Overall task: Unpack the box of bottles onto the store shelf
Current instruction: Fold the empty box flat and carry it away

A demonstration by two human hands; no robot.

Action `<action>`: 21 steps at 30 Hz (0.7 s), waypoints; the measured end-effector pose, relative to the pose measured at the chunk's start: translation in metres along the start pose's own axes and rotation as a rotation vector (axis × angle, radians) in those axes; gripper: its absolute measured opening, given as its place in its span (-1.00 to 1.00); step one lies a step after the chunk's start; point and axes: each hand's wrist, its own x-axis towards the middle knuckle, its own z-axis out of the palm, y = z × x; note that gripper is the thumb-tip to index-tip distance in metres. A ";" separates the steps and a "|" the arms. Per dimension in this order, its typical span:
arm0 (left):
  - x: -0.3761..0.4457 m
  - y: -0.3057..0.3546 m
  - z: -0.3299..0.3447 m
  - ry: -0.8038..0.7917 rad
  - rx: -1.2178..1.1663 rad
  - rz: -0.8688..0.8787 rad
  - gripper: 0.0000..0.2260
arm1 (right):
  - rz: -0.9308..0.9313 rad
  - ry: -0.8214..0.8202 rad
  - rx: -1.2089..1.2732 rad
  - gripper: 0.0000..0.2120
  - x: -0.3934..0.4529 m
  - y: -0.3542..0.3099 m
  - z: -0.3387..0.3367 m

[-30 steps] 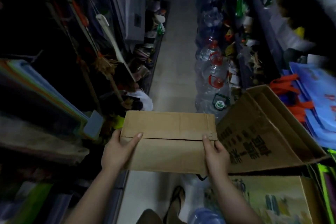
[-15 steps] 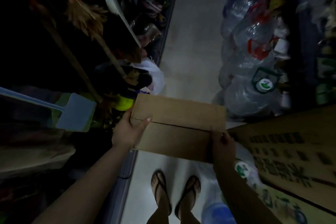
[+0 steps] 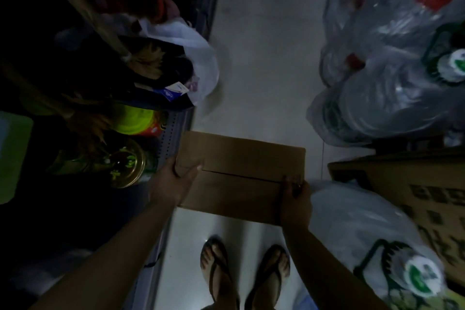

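A closed brown cardboard box (image 3: pixel 239 171) hangs low over the aisle floor, its top flaps meeting in a seam across the middle. My left hand (image 3: pixel 173 181) grips its left end, thumb lying on the top flap. At the box's right end my right hand (image 3: pixel 294 199) holds on, fingers curled over the top edge. The bottles inside are hidden. The store shelf (image 3: pixel 171 138) runs along the left, dark and crowded.
Large clear water jugs in plastic bags (image 3: pixel 392 83) pile up on the right. A printed carton (image 3: pixel 427 194) and another bagged jug (image 3: pixel 377 246) stand at lower right. Brooms (image 3: pixel 141 58), a white bag (image 3: pixel 191 43) and a gold-lidded jar (image 3: pixel 128 163) crowd the left shelf. My sandalled feet (image 3: pixel 246 274) stand below.
The box has come lower toward the floor with both hands still gripping its ends. My view has tilted down, so my feet and the floor now show.
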 end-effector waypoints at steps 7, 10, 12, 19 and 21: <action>0.052 -0.048 0.059 -0.002 -0.036 0.009 -0.53 | 0.052 -0.012 0.043 -0.50 0.057 0.052 0.046; 0.063 -0.068 0.084 -0.026 -0.088 -0.026 -0.49 | 0.069 0.004 0.051 -0.51 0.075 0.072 0.058; 0.066 -0.076 0.095 -0.037 -0.053 -0.048 -0.49 | 0.080 -0.008 0.067 -0.53 0.084 0.082 0.062; 0.069 -0.108 0.122 -0.132 -0.115 -0.153 -0.36 | 0.097 -0.045 0.077 -0.63 0.100 0.119 0.063; 0.069 -0.109 0.123 -0.118 -0.117 -0.157 -0.37 | 0.107 -0.040 0.070 -0.64 0.103 0.121 0.066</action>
